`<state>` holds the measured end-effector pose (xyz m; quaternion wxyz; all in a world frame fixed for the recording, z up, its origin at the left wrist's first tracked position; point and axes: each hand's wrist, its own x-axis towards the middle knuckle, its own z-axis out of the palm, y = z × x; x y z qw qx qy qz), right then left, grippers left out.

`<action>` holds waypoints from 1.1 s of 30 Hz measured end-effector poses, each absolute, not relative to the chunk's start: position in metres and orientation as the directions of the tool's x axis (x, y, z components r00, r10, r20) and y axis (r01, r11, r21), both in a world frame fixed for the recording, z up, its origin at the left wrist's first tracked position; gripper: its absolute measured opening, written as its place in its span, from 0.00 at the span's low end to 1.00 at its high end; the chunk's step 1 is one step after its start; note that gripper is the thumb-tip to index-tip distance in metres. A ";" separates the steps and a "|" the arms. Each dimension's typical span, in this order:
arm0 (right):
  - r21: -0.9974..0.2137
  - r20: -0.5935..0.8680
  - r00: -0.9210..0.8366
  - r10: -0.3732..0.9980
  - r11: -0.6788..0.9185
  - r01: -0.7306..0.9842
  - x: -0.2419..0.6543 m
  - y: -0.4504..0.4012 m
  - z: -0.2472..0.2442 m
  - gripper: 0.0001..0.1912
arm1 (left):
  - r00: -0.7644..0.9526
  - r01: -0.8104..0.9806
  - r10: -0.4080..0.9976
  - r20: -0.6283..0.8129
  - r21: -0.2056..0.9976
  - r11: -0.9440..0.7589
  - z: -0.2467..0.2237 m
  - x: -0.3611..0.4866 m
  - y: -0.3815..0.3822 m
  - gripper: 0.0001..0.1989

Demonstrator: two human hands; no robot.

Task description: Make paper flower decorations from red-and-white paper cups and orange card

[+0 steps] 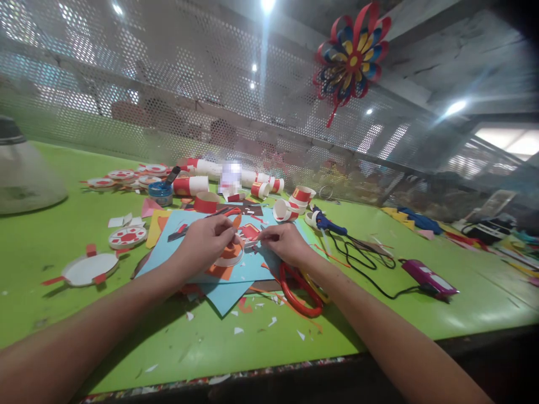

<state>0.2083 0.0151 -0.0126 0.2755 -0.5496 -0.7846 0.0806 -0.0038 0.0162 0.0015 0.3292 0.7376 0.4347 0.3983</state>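
Observation:
My left hand [208, 244] is closed in a pinch at an orange and white paper piece [229, 255], whose round white rim shows below the fingers. Opposite it, my right hand [284, 242] pinches the end of a thin whitish strip [251, 243] that reaches toward the left fingertips. Both hands are over light blue paper sheets [185, 269]. A red and white cut-out [250, 231] lies just behind the fingers. Beneath my right wrist are large red-handled scissors [301, 297]. The exact contact between the two held pieces is partly hidden.
A blue glue gun [330, 223] lies right, its black cord running to a purple box [429, 278]. Red and white paper cups [286, 209] and a blue jar [160, 193] stand behind. Left are a white paper disc [90, 269] with red tabs and paper scraps.

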 end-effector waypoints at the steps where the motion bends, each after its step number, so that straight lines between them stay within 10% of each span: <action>1: -0.461 0.349 -0.224 0.910 0.375 0.804 0.207 0.015 -0.013 0.11 | 0.305 0.388 0.903 0.303 0.826 -0.409 0.001 -0.004 0.016 0.10; 12: -0.634 0.555 -0.049 0.830 0.460 0.622 0.204 -0.006 -0.002 0.06 | 0.294 0.097 0.948 0.125 0.982 -0.160 0.003 0.000 0.013 0.09; 21: -0.110 0.875 -0.333 0.351 0.815 0.570 0.183 -0.042 0.009 0.17 | 0.453 -0.227 0.888 -0.085 0.952 0.207 0.013 0.006 -0.005 0.06; 33: 0.056 0.864 -0.432 0.259 0.802 0.594 0.193 -0.040 0.004 0.24 | 0.505 -0.415 0.863 0.033 0.886 0.209 0.020 0.001 -0.011 0.02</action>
